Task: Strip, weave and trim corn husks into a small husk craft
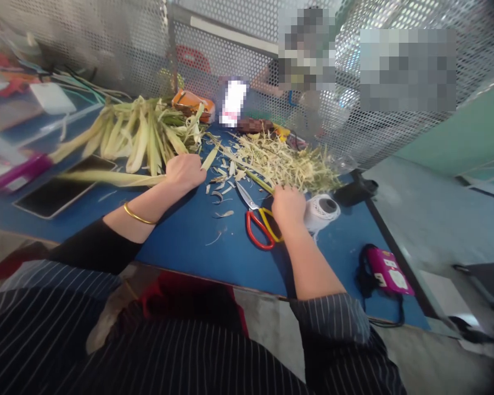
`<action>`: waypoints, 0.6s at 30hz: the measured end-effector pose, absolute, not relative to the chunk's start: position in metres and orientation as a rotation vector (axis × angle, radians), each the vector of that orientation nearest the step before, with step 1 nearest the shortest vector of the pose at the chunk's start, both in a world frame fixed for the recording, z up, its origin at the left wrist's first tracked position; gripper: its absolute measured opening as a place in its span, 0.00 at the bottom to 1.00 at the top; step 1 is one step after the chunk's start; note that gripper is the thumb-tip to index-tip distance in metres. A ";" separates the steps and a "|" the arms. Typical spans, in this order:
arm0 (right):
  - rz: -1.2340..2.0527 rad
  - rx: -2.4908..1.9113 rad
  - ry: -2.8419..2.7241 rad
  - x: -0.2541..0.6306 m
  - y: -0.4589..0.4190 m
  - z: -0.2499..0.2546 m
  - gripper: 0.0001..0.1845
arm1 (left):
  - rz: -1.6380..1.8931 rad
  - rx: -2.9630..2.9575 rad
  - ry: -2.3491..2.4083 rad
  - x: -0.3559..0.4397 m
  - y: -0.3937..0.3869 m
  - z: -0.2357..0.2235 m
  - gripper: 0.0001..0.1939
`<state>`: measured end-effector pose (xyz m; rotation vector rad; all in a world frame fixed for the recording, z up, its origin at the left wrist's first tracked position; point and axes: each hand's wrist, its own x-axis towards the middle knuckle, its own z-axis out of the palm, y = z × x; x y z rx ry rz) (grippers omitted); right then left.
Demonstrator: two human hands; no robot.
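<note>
My left hand (184,173) is closed around a long pale green-yellow husk leaf (119,178), which sticks out at both sides of the fist. Behind that fist lies a bundle of similar husk leaves (138,134). My right hand (288,206) is closed at the front of a heap of shredded strips (288,159), and a thin green strip (258,180) runs into its fingers. Beside the right wrist, scissors (257,219) with one red and one yellow handle lie with blades together. A spool of white string (321,213) stands just right of this hand.
A dark tablet-like slab (63,189) lies on the blue table (181,247) at the left. A lit phone (234,101) and an orange pack (193,104) stand along the perforated metal screen (239,49). A magenta box with a black cord (391,271) sits near the right edge.
</note>
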<state>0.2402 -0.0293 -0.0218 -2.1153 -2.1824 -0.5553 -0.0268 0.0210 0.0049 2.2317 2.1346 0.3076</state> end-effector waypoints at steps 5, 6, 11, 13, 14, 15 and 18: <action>-0.580 -2.159 -2.156 0.242 -0.024 -0.025 0.16 | 0.394 2.304 2.151 -0.022 0.014 0.008 0.20; -0.570 -2.156 -2.122 0.240 -0.026 -0.023 0.15 | 0.489 2.349 2.121 -0.020 0.011 0.008 0.20; -0.447 -2.165 -1.907 0.234 -0.036 -0.007 0.13 | 0.672 2.427 1.819 -0.007 -0.003 0.003 0.16; -0.338 -2.187 -1.854 0.236 -0.038 -0.001 0.13 | 0.647 2.409 1.697 -0.002 -0.005 0.000 0.15; -0.293 -2.182 -1.818 0.237 -0.039 0.001 0.14 | 0.631 2.397 1.649 -0.001 -0.005 -0.002 0.15; -0.261 -2.162 -1.775 0.239 -0.039 0.002 0.14 | 0.615 2.389 1.616 0.000 -0.005 -0.003 0.15; -0.160 -2.022 -1.646 0.244 -0.037 0.000 0.14 | 0.573 2.419 1.609 0.002 -0.006 -0.003 0.16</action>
